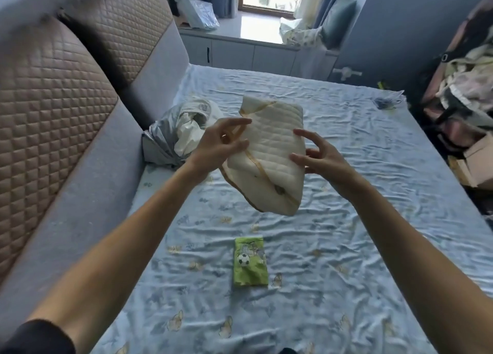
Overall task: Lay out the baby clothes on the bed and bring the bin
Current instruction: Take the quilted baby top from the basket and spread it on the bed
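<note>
- Low in the frame, just below centre, a folded green cloth with a football print [250, 261] lies flat on the blue patterned sheet of the bed [346, 247]. It looks thin and light, probably a small garment or cloth, though which I cannot tell.
- At mid-frame both forearms reach forward, and a quilted cream baby garment with tan trim [269, 156] hangs between the hands, clear of the sheet.
- The left hand [216, 147] pinches the garment's upper left edge with thumb and fingers; the other fingers fan loosely.
- The right hand [317, 157] meets the right edge with spread, half-curled fingers. Whether it truly grips or only steadies the cloth cannot be told from this view.
- Handling, as a judgement: the padding gives it some body, so it droops in a thick fold rather than collapsing. It should be light, soft and not slippery or fragile. The bound tan edges and shoulder corners look like the firmest places to hold, one in each hand, so it opens flat when lowered.
- Left of centre, against the padded bed surround [80, 145], sits a crumpled grey and white bundle [181, 135], possibly more clothes or a bag.
- At the upper right edge, a heap of clothing and boxes [464, 108] stands beside the bed.
- No bin is plainly identifiable.
</note>
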A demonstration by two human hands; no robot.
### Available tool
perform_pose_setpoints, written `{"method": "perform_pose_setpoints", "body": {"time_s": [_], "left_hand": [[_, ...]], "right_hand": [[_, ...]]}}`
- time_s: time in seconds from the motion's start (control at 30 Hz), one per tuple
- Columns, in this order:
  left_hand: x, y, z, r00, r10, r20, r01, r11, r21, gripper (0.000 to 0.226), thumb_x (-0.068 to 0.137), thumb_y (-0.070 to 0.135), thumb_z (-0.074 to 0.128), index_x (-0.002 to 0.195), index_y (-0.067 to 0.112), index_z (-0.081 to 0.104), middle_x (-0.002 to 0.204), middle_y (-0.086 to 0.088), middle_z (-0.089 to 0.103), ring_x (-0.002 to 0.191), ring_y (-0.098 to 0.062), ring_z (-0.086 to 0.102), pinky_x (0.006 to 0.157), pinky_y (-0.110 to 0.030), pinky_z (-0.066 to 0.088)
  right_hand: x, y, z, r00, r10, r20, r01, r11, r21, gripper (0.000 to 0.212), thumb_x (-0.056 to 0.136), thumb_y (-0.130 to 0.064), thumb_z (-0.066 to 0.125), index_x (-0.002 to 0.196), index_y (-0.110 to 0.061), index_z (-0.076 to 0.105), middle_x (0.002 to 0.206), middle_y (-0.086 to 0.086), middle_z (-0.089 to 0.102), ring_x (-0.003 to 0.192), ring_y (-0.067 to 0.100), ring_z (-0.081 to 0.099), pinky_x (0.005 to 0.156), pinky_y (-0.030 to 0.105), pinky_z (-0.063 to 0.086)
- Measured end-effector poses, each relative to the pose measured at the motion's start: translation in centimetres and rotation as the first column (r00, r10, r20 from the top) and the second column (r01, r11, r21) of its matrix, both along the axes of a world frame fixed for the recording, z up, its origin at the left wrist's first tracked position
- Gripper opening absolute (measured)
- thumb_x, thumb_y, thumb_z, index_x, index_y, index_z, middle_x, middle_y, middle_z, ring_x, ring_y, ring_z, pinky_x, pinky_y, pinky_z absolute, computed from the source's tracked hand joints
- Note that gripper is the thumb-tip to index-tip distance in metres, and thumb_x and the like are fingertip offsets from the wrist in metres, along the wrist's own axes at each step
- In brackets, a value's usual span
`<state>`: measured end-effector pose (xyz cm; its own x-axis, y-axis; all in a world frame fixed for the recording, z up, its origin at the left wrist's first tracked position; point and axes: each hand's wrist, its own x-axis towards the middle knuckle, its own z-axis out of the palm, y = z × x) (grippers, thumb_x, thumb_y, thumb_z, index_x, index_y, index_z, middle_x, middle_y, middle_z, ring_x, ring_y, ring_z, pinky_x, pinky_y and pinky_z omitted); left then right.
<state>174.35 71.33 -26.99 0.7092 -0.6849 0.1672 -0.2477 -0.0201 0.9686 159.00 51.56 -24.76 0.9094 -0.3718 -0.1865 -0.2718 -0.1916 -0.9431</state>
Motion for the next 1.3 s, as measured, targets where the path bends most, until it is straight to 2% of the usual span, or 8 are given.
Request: {"method": "perform_pose_setpoints", "body": {"time_s": [0.2,0.37,0.7,0.9,1.0,1.1,1.23,1.3], "left_hand": [[3.1,-1.9,-1.7,0.999,-0.002,0.048,-0.002,0.997,0.078,0.04,0.082,0.005,0.07,0.117,0.024,0.061,0.125,-0.003,0.051,0.101,-0.004,0.053,0.082,-0.011,0.044],[6.8,-2.9,-7.5,0.997,0.056,0.06,-0.067,0.979,0.192,0.042,0.081,0.006,0.07,0.118,0.024,0.062,0.125,-0.001,0.053,0.101,-0.017,0.056,0.085,-0.022,0.046],[13.0,-11.0,-33.3,0.972,0.145,-0.183,-0.102,0.969,0.223,0.046,0.082,-0.01,0.062,0.125,0.007,0.057,0.118,0.001,0.054,0.1,0.007,0.055,0.088,-0.004,0.041],[14.4,-14.1,-47.7,0.956,0.204,-0.211,-0.121,0.928,0.352,0.046,0.089,0.0,0.054,0.132,0.018,0.053,0.123,0.0,0.06,0.109,-0.01,0.058,0.093,-0.017,0.047],[14.2,-14.9,-51.2,0.933,0.265,-0.243,-0.165,0.916,0.366,0.043,0.094,0.004,0.05,0.136,0.017,0.048,0.132,0.001,0.056,0.116,-0.009,0.053,0.098,-0.018,0.044],[13.8,-14.7,-52.8,0.944,0.244,-0.223,-0.114,0.874,0.471,0.047,0.095,0.006,0.051,0.14,0.017,0.042,0.138,0.001,0.05,0.12,-0.011,0.05,0.095,-0.02,0.042],[14.4,-14.5,-53.5,0.976,0.183,-0.114,-0.071,0.771,0.632,0.053,0.092,0.009,0.056,0.142,0.019,0.04,0.141,-0.006,0.045,0.122,-0.019,0.049,0.098,-0.029,0.044],[14.6,-14.6,-53.6,0.987,0.126,-0.098,-0.024,0.722,0.691,0.054,0.091,0.011,0.057,0.142,0.02,0.04,0.14,-0.008,0.045,0.123,-0.021,0.048,0.101,-0.034,0.044]], "right_hand": [[4.0,-1.9,-1.8,1.0,0.021,-0.019,-0.021,1.0,0.002,0.055,0.084,-0.018,0.069,0.132,-0.032,0.048,0.101,0.01,0.068,0.088,0.016,0.068,0.073,0.028,0.058],[8.6,-3.6,-8.1,0.996,0.078,-0.051,-0.078,0.997,0.02,0.054,0.086,-0.012,0.066,0.134,-0.026,0.046,0.104,0.017,0.064,0.084,0.016,0.065,0.069,0.023,0.058],[16.3,-11.3,-35.8,0.982,0.071,-0.175,-0.063,0.997,0.055,0.054,0.086,-0.011,0.066,0.133,-0.029,0.046,0.103,0.008,0.065,0.09,0.015,0.065,0.069,0.018,0.057],[17.9,-14.8,-49.7,0.96,0.089,-0.267,-0.081,0.996,0.038,0.053,0.086,-0.015,0.067,0.131,-0.032,0.046,0.108,0.011,0.064,0.097,0.021,0.065,0.074,0.024,0.058],[18.4,-15.4,-53.8,0.946,0.08,-0.315,-0.096,0.995,-0.036,0.052,0.086,-0.02,0.067,0.132,-0.032,0.047,0.112,0.01,0.062,0.101,0.026,0.062,0.085,0.041,0.055],[18.0,-15.3,-55.3,0.909,0.07,-0.411,-0.149,0.975,-0.163,0.054,0.085,-0.019,0.068,0.133,-0.03,0.047,0.124,0.011,0.055,0.107,0.028,0.058,0.089,0.039,0.05],[18.5,-13.7,-54.1,0.929,-0.039,-0.369,-0.213,0.758,-0.617,0.054,0.082,-0.028,0.068,0.133,-0.027,0.049,0.13,0.012,0.048,0.117,0.028,0.048,0.094,0.036,0.043],[19.4,-11.8,-53.3,0.938,0.091,-0.334,-0.305,0.675,-0.672,0.054,0.08,-0.038,0.069,0.13,-0.028,0.05,0.129,0.007,0.048,0.116,0.024,0.048,0.089,0.032,0.043]]}}
